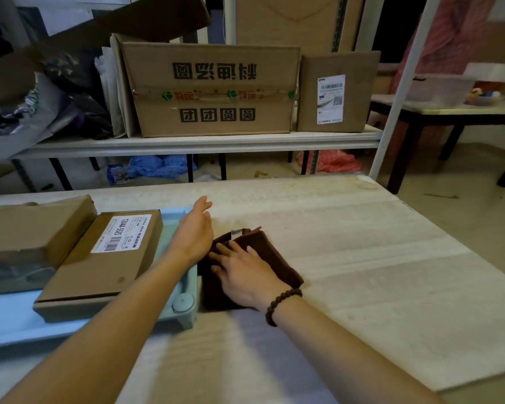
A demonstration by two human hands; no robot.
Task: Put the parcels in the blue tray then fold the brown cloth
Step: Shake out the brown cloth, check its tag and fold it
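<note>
The pale desk (362, 258) fills the lower part of the view, and everything below is placed against the blue tray (184, 310) that sits on its left side. Behind the tray, past the desk's far edge, a shelf (201, 142) carries a large printed cardboard box (213, 91) and a smaller box with a shipping label (337, 93) to its right.

Inside the tray lie two parcels. The larger parcel (32, 228) is toward the tray's left and far side, cut off by the picture's edge. The flat labelled parcel (99, 266) lies in the tray's right half, its left edge tucked against the larger one and its white barcode label facing up.

The brown cloth (277, 258) lies folded on the desk just beside the tray's right wall, touching or nearly touching it, with a small white tag at its far edge.

The left hand (194, 231) reaches across the tray's right rim, grip open with fingers straight and together, palm turned toward the cloth, holding nothing. The right hand (242, 272), with a dark bead bracelet (282, 306) on its wrist, lies flat on the cloth right of the tray, grip spread open, fingers pressing the fabric down rather than closing around it.
</note>
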